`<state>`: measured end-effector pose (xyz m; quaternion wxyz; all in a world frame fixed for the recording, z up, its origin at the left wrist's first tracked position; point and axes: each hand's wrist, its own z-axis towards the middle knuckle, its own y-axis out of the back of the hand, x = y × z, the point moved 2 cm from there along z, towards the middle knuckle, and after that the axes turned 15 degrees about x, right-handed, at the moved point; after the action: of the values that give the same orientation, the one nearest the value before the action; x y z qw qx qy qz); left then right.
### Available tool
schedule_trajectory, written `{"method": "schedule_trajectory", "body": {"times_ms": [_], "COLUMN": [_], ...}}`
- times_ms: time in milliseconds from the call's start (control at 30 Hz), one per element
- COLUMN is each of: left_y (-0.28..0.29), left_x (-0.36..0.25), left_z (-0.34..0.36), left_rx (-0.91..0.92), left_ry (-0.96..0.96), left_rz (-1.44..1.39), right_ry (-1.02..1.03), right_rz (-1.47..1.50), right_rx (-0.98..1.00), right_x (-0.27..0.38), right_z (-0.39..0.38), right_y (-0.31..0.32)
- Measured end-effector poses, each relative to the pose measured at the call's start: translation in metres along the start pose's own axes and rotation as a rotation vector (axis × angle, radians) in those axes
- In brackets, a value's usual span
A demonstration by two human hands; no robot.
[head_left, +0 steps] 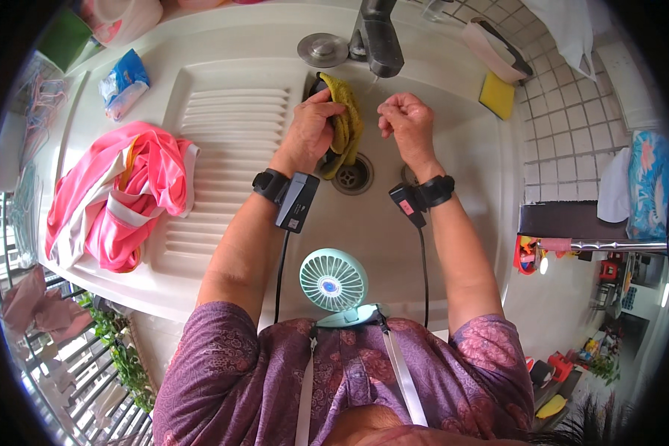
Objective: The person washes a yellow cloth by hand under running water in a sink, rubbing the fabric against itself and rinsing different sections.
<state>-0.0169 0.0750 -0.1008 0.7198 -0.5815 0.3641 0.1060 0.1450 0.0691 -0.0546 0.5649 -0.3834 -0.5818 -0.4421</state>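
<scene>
Over the sink, my left hand grips a folded yellow-green cloth, thumb on top and the other fingers partly hidden. The cloth hangs down to the edge of the metal drain; a dark patch shows beside it above my knuckles. To the right, apart from the cloth, my right hand is raised with its fingers curled in and nothing visible in them. Both hands are just below the dark faucet. The pale sink basin lies beneath them.
Pink and white clothing lies on the ribbed washboard side, left of the basin. Nearby are a blue packet, a round metal stopper, a yellow sponge and a pink-and-black brush-like item. A mint fan hangs at my chest.
</scene>
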Motion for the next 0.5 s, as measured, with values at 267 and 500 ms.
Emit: {"method": "schedule_trajectory", "body": {"times_ms": [267, 500], "left_y": [0.0, -0.002], "left_x": [-0.001, 0.001], "left_z": [0.0, 0.0], "left_rx": [0.016, 0.012], "left_ry": [0.018, 0.001], "left_rz": [-0.01, 0.045], "right_ry": [0.257, 0.456], "right_rz": [-0.476, -0.996], "right_rx": [0.024, 0.017], "right_x": [-0.001, 0.003], "right_z": [0.006, 0.009], "right_y": [-0.011, -0.023]}}
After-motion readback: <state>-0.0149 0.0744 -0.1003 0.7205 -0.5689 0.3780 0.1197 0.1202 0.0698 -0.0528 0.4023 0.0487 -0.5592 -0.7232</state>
